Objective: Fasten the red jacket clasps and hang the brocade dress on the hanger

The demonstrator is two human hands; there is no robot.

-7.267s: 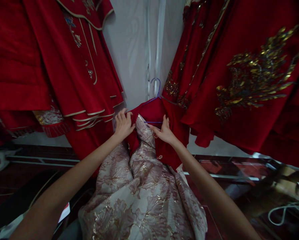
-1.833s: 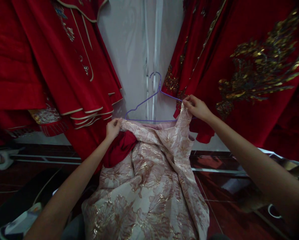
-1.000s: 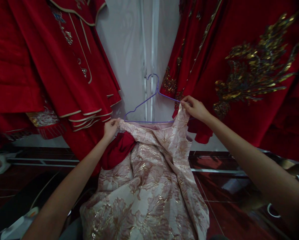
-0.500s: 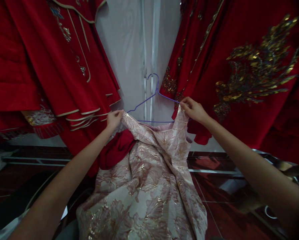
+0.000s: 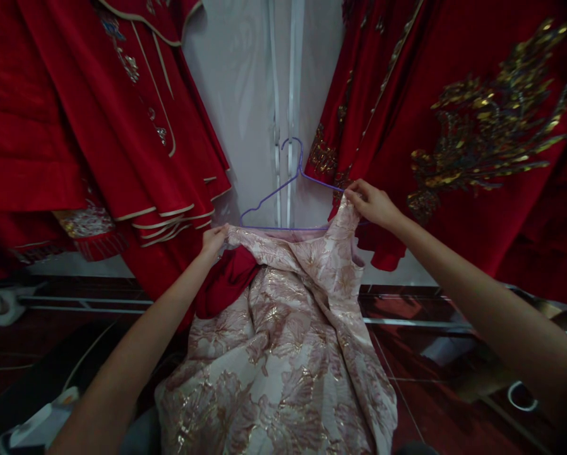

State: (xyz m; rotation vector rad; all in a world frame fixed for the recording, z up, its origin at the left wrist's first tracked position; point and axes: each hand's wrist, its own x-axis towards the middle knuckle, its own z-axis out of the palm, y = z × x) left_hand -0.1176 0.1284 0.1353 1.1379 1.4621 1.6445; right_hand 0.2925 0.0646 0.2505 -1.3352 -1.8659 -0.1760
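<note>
A pink brocade dress (image 5: 283, 341) with gold flower patterns hangs down in front of me. My left hand (image 5: 213, 241) pinches its left shoulder edge, just below the left end of a thin purple wire hanger (image 5: 283, 189). My right hand (image 5: 371, 203) holds the dress's right shoulder against the hanger's right arm. A piece of plain red cloth (image 5: 226, 278) sticks out from under the dress below my left hand. The hanger's hook points up in front of a white panel (image 5: 245, 114).
Red velvet garments with cream trim (image 5: 122, 126) hang on the left. Red garments with gold embroidery (image 5: 477, 139) hang on the right. A dark reddish glossy floor (image 5: 430, 354) lies below. A white cord loop (image 5: 520, 395) lies at lower right.
Seven seconds ago both hands were on the red garment at the hanger's centre. Now they hold the pink dress's shoulders apart. In the last half second my left hand dropped slightly.
</note>
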